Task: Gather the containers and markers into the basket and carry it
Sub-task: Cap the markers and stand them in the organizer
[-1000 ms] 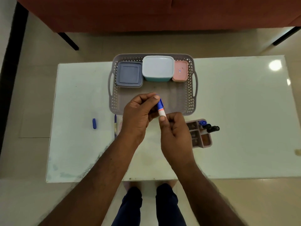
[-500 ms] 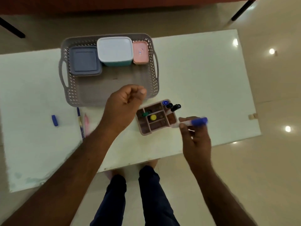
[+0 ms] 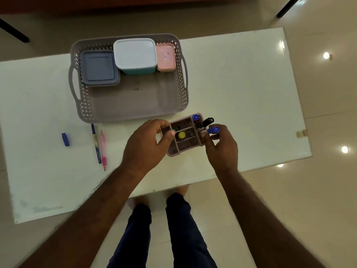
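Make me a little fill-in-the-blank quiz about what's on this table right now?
1. The grey basket holds ____ lidded containers.
2. The container with the white lid stands between a grey-blue one and a ____ one.
3. The right hand holds a marker with a ____ cap.
4. The left hand grips the divided ____.

Missing words: three; pink; blue; organizer

A white bench on a shiny floor

The bench (image 3: 241, 89) is white. The tan floor (image 3: 328, 190) shines with round light spots; dark furniture legs (image 3: 13, 32) stand far off.
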